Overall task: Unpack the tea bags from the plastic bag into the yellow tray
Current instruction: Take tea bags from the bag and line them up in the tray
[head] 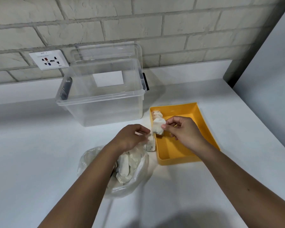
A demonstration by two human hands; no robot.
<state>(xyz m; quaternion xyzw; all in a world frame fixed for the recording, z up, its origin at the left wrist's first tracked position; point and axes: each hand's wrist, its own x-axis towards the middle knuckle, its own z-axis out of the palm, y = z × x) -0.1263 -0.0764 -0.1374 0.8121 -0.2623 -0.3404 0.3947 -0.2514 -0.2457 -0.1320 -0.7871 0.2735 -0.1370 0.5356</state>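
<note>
My right hand (181, 129) pinches a tea bag (158, 127) over the yellow tray's (176, 155) left wall; my left hand (132, 137) grips another beside the tray, above the plastic bag (122, 170). I'd set mine against the row already inside.

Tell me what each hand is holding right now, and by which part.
The right hand pinches a tea bag by its right edge, over the yellow tray. The left hand seems to pinch something small and white; what exactly cannot be told.
</note>
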